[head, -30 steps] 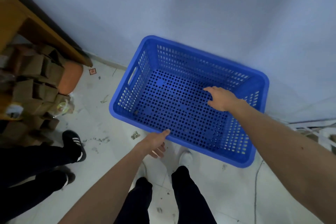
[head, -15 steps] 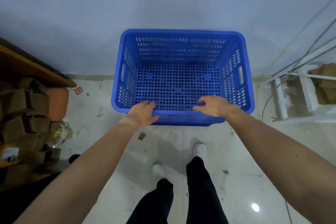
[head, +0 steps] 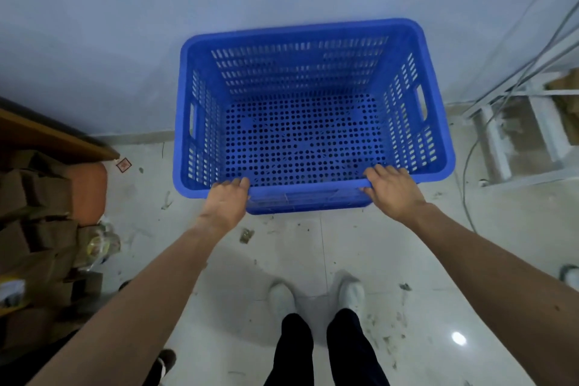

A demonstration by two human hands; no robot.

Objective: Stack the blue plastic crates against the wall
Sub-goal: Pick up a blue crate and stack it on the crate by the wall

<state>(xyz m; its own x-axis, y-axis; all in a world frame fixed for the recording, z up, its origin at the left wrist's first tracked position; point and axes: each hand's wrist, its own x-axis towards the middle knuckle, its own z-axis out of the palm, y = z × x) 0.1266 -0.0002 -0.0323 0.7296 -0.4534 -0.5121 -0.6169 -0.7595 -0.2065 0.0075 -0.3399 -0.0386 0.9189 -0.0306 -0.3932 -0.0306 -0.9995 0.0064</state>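
Blue crate [head: 300, 122] in both hands' grip

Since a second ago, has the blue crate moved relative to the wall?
Yes. The blue crate has turned from skewed to square with the wall, both hands on its near rim.

Storeroom or back room of a small workplace. Glossy pale tiled floor [head: 360, 247] littered with scraps and dirt. Plain bluish-white painted wall [head: 156, 25]. Stacked brown cardboard boxes [head: 34, 229] at left under a wooden counter [head: 47, 135]. White metal rack frame [head: 513, 135] with loose grey cables [head: 532, 66] at right.
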